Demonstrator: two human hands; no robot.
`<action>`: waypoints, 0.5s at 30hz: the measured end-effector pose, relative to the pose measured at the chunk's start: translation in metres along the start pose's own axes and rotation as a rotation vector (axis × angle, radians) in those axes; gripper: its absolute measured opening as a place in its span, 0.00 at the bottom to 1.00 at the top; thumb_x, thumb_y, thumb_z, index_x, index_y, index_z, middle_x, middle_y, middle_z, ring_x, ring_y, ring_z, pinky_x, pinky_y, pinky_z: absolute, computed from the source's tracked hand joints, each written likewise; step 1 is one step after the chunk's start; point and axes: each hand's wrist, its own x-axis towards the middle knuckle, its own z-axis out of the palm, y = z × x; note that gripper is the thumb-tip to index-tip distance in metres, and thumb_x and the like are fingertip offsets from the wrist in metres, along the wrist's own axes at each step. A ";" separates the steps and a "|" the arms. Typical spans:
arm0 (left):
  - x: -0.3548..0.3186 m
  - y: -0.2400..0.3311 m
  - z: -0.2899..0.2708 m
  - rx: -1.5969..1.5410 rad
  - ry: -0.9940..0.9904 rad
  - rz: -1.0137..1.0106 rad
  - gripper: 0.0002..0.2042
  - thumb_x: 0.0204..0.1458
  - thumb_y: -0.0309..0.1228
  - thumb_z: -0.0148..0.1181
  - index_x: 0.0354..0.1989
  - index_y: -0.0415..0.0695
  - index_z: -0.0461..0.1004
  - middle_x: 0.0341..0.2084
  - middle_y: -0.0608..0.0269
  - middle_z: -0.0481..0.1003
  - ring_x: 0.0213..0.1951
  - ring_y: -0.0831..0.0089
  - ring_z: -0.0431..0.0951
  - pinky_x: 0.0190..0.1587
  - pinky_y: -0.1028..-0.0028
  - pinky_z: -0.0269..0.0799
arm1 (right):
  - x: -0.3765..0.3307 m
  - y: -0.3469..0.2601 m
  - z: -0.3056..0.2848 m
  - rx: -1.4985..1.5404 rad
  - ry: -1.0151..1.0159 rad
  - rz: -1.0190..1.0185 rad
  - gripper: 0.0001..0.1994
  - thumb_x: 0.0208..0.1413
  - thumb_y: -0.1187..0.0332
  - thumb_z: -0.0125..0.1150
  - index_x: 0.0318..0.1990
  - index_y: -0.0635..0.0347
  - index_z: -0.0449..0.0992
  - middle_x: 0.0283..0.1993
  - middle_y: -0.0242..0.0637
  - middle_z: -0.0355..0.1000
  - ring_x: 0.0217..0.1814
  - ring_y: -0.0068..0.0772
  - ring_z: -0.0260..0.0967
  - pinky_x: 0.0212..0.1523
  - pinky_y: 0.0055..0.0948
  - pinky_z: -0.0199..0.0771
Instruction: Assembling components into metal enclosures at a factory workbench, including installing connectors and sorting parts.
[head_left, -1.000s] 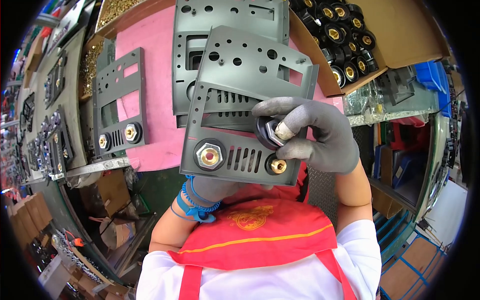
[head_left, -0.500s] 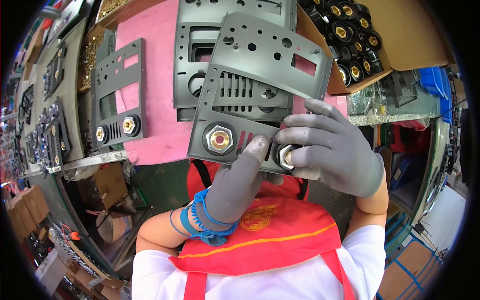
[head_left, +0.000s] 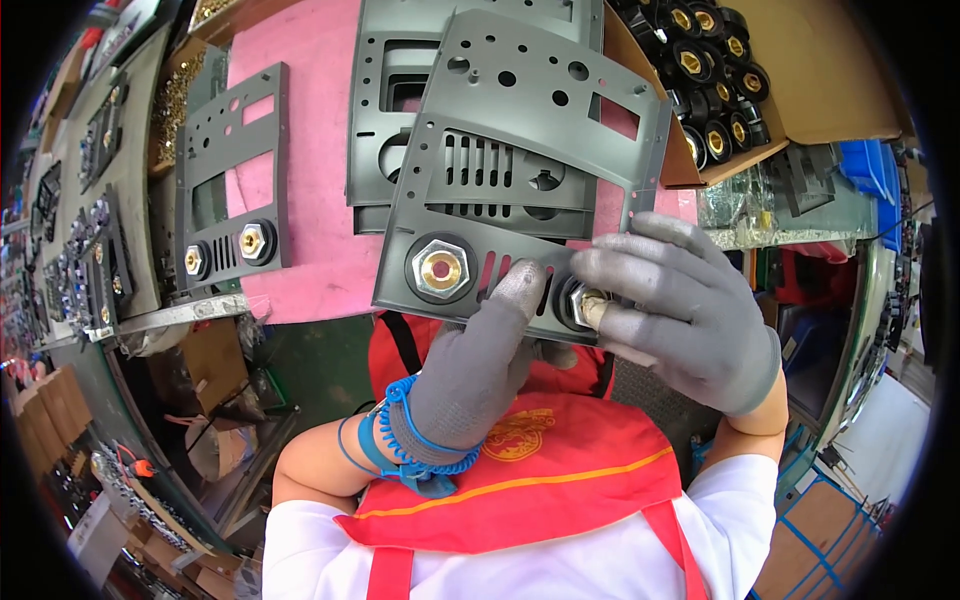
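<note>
My gloved left hand point(head_left: 470, 375) grips the near edge of a grey metal panel point(head_left: 520, 120), thumb on its face and the other fingers mostly hidden beneath. A wide hex nut point(head_left: 440, 269) with a brass centre sits in the panel's near left corner, over a dark ring. At the near right corner, the thumb and fingers of my gloved right hand point(head_left: 690, 310) close round a second hex nut point(head_left: 575, 303), covering part of it. The panel lies tilted over other grey panels point(head_left: 375, 110).
A finished-looking grey panel with two brass-centred fittings point(head_left: 232, 145) lies left on the pink mat point(head_left: 315, 200). An open carton point(head_left: 810, 70) of black rings with brass centres point(head_left: 692, 62) stands at back right. Small brass parts point(head_left: 178, 105) fill a box at back left.
My right hand has shifted slightly right and down, its fingers turning about the right nut. The panel has tilted a little; my left hand keeps its grip.
</note>
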 end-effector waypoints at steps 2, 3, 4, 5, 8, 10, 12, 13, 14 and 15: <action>0.001 0.004 0.002 0.190 -0.018 0.098 0.13 0.68 0.31 0.41 0.50 0.36 0.69 0.39 0.58 0.75 0.38 0.72 0.78 0.39 0.71 0.78 | 0.001 0.000 -0.001 0.017 -0.030 -0.004 0.14 0.43 0.68 0.67 0.39 0.56 0.77 0.44 0.36 0.76 0.46 0.40 0.75 0.50 0.42 0.72; 0.001 0.006 0.002 0.401 -0.051 0.223 0.13 0.68 0.32 0.42 0.50 0.36 0.69 0.39 0.58 0.76 0.38 0.72 0.78 0.39 0.71 0.78 | 0.001 0.000 -0.001 -0.008 -0.015 -0.004 0.14 0.42 0.67 0.68 0.39 0.55 0.76 0.44 0.36 0.76 0.44 0.40 0.75 0.49 0.41 0.72; 0.002 0.007 0.003 0.678 -0.076 0.288 0.14 0.68 0.32 0.42 0.50 0.36 0.69 0.39 0.58 0.76 0.38 0.72 0.78 0.39 0.71 0.78 | 0.002 0.000 -0.001 -0.036 -0.010 -0.011 0.14 0.41 0.66 0.69 0.38 0.55 0.76 0.43 0.36 0.75 0.43 0.40 0.74 0.47 0.40 0.72; 0.001 0.008 0.003 0.393 -0.037 0.191 0.12 0.67 0.31 0.44 0.50 0.35 0.69 0.39 0.57 0.76 0.37 0.71 0.78 0.38 0.71 0.78 | 0.002 -0.001 0.000 -0.048 0.004 0.001 0.14 0.41 0.65 0.69 0.37 0.55 0.76 0.42 0.36 0.75 0.42 0.40 0.74 0.46 0.39 0.71; -0.001 0.007 0.001 0.151 0.022 -0.015 0.12 0.62 0.26 0.53 0.52 0.33 0.68 0.38 0.53 0.76 0.36 0.68 0.79 0.38 0.71 0.79 | 0.003 -0.001 0.006 0.001 -0.024 0.076 0.14 0.44 0.62 0.66 0.38 0.54 0.75 0.40 0.36 0.72 0.40 0.40 0.71 0.43 0.37 0.67; -0.003 0.004 -0.001 0.484 -0.023 0.185 0.13 0.60 0.25 0.55 0.51 0.34 0.68 0.37 0.53 0.77 0.35 0.67 0.80 0.37 0.70 0.78 | 0.004 0.001 0.011 0.029 0.046 0.098 0.17 0.41 0.57 0.71 0.34 0.53 0.73 0.33 0.35 0.69 0.34 0.40 0.68 0.37 0.37 0.65; -0.004 -0.002 -0.003 0.689 0.014 0.355 0.13 0.64 0.33 0.50 0.47 0.36 0.72 0.31 0.57 0.77 0.31 0.71 0.79 0.32 0.73 0.73 | 0.007 0.002 0.016 0.045 0.073 0.089 0.19 0.39 0.53 0.73 0.31 0.53 0.72 0.31 0.35 0.68 0.31 0.41 0.67 0.33 0.36 0.63; -0.003 -0.005 -0.003 0.766 0.033 0.461 0.14 0.65 0.36 0.48 0.46 0.37 0.73 0.30 0.59 0.76 0.30 0.73 0.78 0.31 0.75 0.71 | 0.008 0.003 0.017 0.052 0.075 0.072 0.20 0.40 0.52 0.73 0.31 0.53 0.72 0.31 0.35 0.68 0.30 0.40 0.67 0.33 0.36 0.63; -0.002 -0.008 -0.003 0.845 0.062 0.567 0.16 0.67 0.39 0.46 0.45 0.38 0.75 0.29 0.61 0.76 0.28 0.75 0.77 0.29 0.76 0.70 | 0.009 0.003 0.017 0.059 0.093 0.061 0.20 0.40 0.50 0.72 0.31 0.53 0.72 0.31 0.34 0.67 0.30 0.40 0.66 0.32 0.36 0.62; 0.000 -0.010 -0.004 0.929 0.076 0.701 0.16 0.66 0.39 0.46 0.45 0.38 0.74 0.30 0.61 0.77 0.28 0.75 0.77 0.29 0.76 0.69 | 0.011 0.003 0.016 0.045 0.058 0.058 0.21 0.39 0.50 0.73 0.31 0.54 0.72 0.31 0.34 0.67 0.30 0.40 0.66 0.33 0.36 0.62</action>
